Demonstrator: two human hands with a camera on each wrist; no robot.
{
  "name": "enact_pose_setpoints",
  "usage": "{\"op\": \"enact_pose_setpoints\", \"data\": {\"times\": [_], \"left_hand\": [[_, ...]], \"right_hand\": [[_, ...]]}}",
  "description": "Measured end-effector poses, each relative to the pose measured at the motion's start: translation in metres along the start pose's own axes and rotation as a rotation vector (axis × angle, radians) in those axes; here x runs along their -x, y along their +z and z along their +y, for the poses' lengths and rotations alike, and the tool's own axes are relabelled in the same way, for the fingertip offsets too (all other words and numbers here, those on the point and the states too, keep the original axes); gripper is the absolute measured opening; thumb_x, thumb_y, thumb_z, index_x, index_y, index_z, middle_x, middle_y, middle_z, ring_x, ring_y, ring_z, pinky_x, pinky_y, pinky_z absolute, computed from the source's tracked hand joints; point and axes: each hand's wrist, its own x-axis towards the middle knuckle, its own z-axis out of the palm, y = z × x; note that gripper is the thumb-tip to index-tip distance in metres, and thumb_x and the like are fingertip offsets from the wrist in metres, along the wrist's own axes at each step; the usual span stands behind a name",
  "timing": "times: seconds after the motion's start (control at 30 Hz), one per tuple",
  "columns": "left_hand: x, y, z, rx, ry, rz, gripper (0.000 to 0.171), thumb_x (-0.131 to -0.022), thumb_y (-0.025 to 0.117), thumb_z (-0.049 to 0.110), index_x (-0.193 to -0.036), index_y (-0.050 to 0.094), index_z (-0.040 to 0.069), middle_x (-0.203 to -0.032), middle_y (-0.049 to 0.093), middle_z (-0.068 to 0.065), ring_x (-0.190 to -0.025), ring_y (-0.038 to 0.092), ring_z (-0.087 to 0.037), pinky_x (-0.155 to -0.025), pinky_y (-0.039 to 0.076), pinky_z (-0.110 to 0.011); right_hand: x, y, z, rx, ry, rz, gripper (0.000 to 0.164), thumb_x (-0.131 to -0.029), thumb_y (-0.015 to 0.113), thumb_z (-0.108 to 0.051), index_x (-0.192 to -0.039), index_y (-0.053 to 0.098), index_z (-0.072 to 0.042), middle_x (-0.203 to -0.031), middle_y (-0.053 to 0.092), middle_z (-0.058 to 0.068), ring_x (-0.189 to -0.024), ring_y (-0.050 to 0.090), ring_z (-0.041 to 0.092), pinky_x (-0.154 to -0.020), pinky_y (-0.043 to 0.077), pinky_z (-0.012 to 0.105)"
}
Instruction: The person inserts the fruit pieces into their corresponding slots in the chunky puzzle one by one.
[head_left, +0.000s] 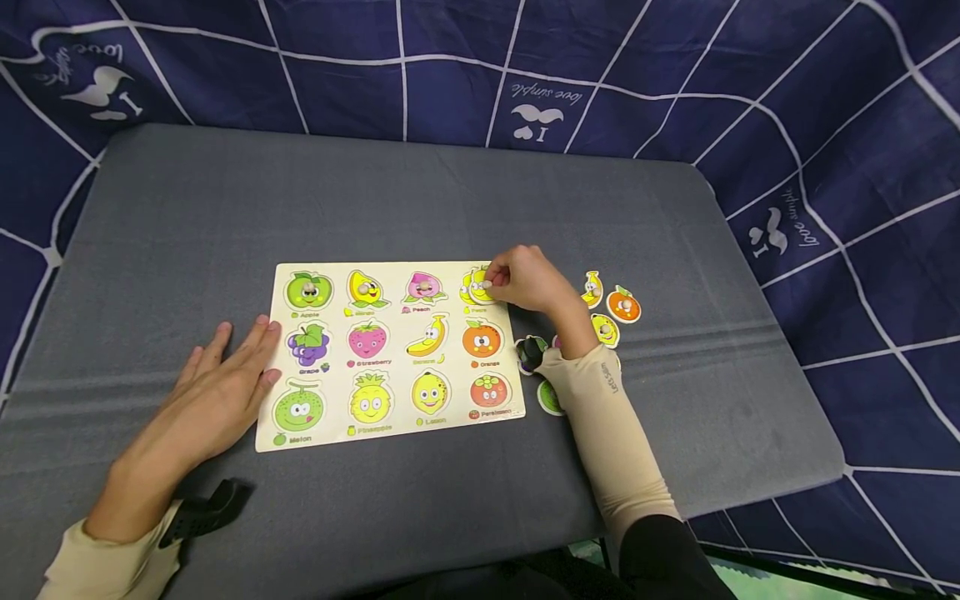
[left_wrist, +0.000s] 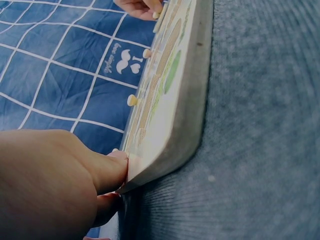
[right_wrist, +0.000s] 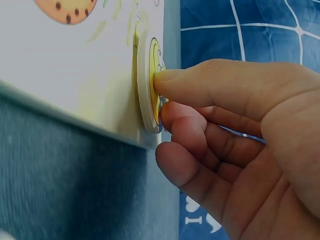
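Note:
A cream fruit puzzle board [head_left: 339, 333] lies on the table, printed with rows of named fruit shapes such as Apple, Grape and Melon. At its top right corner my right hand [head_left: 528, 279] pinches a yellow pear puzzle piece [head_left: 480, 288] between thumb and fingers. This piece [right_wrist: 144, 85] sits over the pear shape, slightly off its outline, with a gap to the board on one side in the right wrist view. My left hand [head_left: 225, 392] rests with fingers extended along the board's left edge, its thumb [left_wrist: 112, 170] touching the corner in the left wrist view.
Right of the board lie loose pieces: a banana [head_left: 592, 289], an orange [head_left: 624, 305], a lemon [head_left: 605, 330], a dark piece [head_left: 531, 353] and a green one [head_left: 550, 398], some partly behind my right arm. Grey cloth [head_left: 420, 200] covers the table; blue checked curtains [head_left: 450, 92] surround it.

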Motion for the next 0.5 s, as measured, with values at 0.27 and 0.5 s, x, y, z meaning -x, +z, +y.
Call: {"op": "enact_pose_setpoints", "data": {"times": [0.27, 0.5], "left_hand": [[0.0004, -0.0001, -0.0003, 0.001, 0.004, 0.003, 0.056, -0.100, 0.037, 0.022, -0.147, 0.011, 0.007, -0.151, 0.010, -0.015, -0.133, -0.007, -0.046, -0.100, -0.005, -0.063], [0.0004, 0.0008, -0.0003, -0.006, 0.002, 0.010, 0.056, -0.099, 0.038, 0.021, -0.147, 0.011, 0.007, -0.151, 0.010, -0.015, -0.134, -0.006, -0.045, -0.101, -0.005, -0.063]], "right_hand": [[-0.0059, 0.0052, -0.0058, -0.002, -0.030, -0.001, 0.003, -0.077, 0.068, -0.012, -0.075, 0.068, -0.009, -0.064, 0.059, -0.002, -0.058, 0.050, 0.009, -0.056, 0.041, 0.023], [-0.0078, 0.0079, -0.0075, -0.004, -0.015, -0.009, 0.004, -0.077, 0.068, -0.011, -0.074, 0.068, -0.009, -0.064, 0.060, -0.002, -0.059, 0.051, 0.010, -0.058, 0.041, 0.023]]}}
